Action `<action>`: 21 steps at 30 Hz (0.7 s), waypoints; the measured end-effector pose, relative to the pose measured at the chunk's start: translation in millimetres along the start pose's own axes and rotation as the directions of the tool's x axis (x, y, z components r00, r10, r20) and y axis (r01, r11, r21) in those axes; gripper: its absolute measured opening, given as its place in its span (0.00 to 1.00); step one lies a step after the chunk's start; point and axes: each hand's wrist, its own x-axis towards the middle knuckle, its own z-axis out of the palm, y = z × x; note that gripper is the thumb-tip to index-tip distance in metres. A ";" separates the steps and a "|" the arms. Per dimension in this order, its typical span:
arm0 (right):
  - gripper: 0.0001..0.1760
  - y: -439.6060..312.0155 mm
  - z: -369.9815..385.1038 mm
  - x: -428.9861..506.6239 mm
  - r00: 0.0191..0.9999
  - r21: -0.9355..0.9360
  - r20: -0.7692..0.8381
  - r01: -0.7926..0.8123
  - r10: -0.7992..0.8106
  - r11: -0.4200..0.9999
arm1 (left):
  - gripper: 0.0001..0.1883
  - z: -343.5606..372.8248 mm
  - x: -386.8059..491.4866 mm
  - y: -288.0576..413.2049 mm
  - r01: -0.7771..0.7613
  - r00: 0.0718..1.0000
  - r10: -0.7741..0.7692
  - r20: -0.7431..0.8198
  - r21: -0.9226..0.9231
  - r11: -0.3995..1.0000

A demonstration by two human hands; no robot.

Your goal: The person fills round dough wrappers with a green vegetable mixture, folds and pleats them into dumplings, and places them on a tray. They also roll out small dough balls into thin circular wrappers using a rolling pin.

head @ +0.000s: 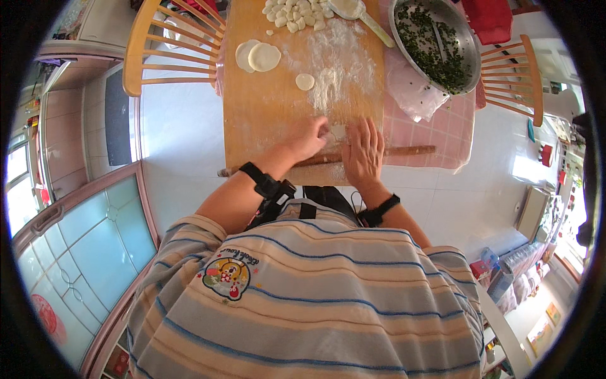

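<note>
My left hand (310,138) has its fingers curled at the left edge of a small pale dough piece (337,133) on the wooden board (265,104); whether it pinches the dough is hidden. My right hand (364,150) lies flat, fingers straight, at the dough's right side. Beneath its palm passes a long wooden rolling pin (412,150), which crosses the board's near edge and sticks out on both sides. Beyond my hands are a small flattened dough disc (304,82) and two overlapping rolled dough rounds (264,57). Loose flour (326,87) covers the board's middle.
Cut dough pieces (303,14) are heaped at the far end, beside a pale scoop (378,29). A metal bowl (474,59) of chopped greens (428,61) stands right, near a plastic bag (412,92) on pink tablecloth (433,128). Wooden chairs (133,52) flank the table.
</note>
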 end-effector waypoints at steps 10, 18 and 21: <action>0.35 -5.2 5.2 4.6 0.999 -0.041 0.020 0.047 -0.046 0.998 | 0.10 2.9 4.8 -1.9 0.060 0.998 -0.060 0.003 0.012 0.998; 0.32 -2.4 26.4 61.6 0.997 -0.044 0.008 0.071 -0.071 0.997 | 0.09 9.1 18.0 -1.7 -0.021 0.998 0.044 -0.047 0.401 0.916; 0.32 -10.5 0.6 -10.5 0.987 -0.078 0.154 0.066 -0.053 0.995 | 0.12 -6.5 -3.4 1.3 0.157 0.988 -0.157 -0.003 -0.040 0.987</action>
